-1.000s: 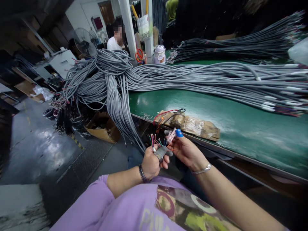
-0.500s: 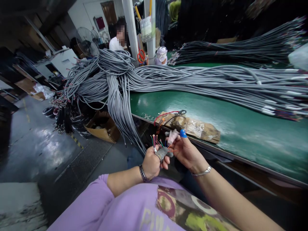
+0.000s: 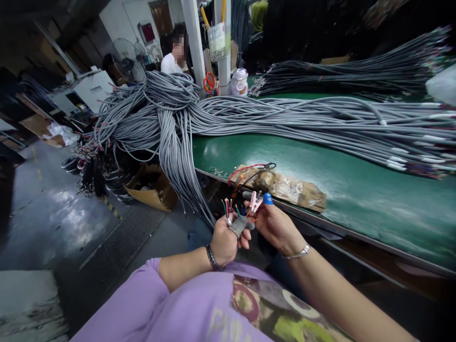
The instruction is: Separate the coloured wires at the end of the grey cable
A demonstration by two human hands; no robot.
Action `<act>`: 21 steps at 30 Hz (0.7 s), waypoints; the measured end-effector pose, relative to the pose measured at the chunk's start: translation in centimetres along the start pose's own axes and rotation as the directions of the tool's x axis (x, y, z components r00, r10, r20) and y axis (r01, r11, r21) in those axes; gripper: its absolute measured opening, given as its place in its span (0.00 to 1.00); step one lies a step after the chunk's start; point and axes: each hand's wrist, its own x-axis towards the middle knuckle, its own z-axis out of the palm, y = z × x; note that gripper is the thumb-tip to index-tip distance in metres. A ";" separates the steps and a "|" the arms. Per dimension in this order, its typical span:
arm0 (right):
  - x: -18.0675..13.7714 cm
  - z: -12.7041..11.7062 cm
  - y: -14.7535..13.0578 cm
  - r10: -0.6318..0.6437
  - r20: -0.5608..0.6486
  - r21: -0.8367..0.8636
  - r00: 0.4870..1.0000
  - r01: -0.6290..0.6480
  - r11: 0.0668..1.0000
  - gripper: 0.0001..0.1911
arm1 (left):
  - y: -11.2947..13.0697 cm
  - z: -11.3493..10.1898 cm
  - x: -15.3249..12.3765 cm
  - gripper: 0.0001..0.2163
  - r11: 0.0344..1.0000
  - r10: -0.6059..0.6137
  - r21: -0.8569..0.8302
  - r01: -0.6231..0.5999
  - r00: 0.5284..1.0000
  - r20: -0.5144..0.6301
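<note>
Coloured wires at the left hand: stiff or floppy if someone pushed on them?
The coloured wires would probably bend easily, since they look thin. They may not flop far, as their short ends stand up above the left hand. They'd likely splay, since they fan apart.

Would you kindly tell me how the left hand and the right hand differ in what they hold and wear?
The left hand holds coloured wires; the right hand holds a pink clip.
The left hand has a grey thumb cover, the right hand a blue thumb cover.
The left wears a dark bracelet, the right a silver bracelet.
Both are bare-wristed apart from the bracelets.
</note>
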 end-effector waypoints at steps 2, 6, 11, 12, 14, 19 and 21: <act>0.2 -0.2 0.1 0.009 0.046 0.005 0.999 -0.009 1.000 0.22 | 0.0 0.2 0.1 0.24 1.000 -0.005 -0.008 0.005 1.000 0.001; 0.7 -0.4 0.2 0.057 0.119 0.016 0.991 -0.059 0.998 0.24 | -0.1 0.4 0.3 0.26 1.000 -0.010 -0.009 0.010 1.000 0.004; 1.3 -0.5 0.6 0.016 0.077 0.045 0.997 -0.019 0.999 0.23 | -0.4 0.4 0.5 0.27 0.999 -0.034 0.009 0.034 0.999 -0.022; 1.4 -0.5 0.8 0.001 0.062 0.050 0.998 -0.004 0.999 0.22 | -0.4 0.4 0.5 0.27 0.999 -0.039 0.015 0.039 0.999 -0.030; 1.4 -0.5 1.0 -0.019 0.032 0.070 0.999 0.017 0.997 0.21 | -0.5 0.4 0.5 0.27 0.999 -0.038 0.025 0.039 0.998 -0.041; 0.6 -0.4 1.0 -0.027 0.043 0.066 0.999 0.024 0.998 0.25 | -0.8 -0.2 0.3 0.26 0.999 -0.018 0.033 0.018 1.000 0.000; -0.1 -0.4 0.5 0.013 0.092 0.001 0.996 -0.013 1.000 0.27 | -1.1 -0.7 0.2 0.26 0.999 -0.017 0.047 0.017 1.000 0.007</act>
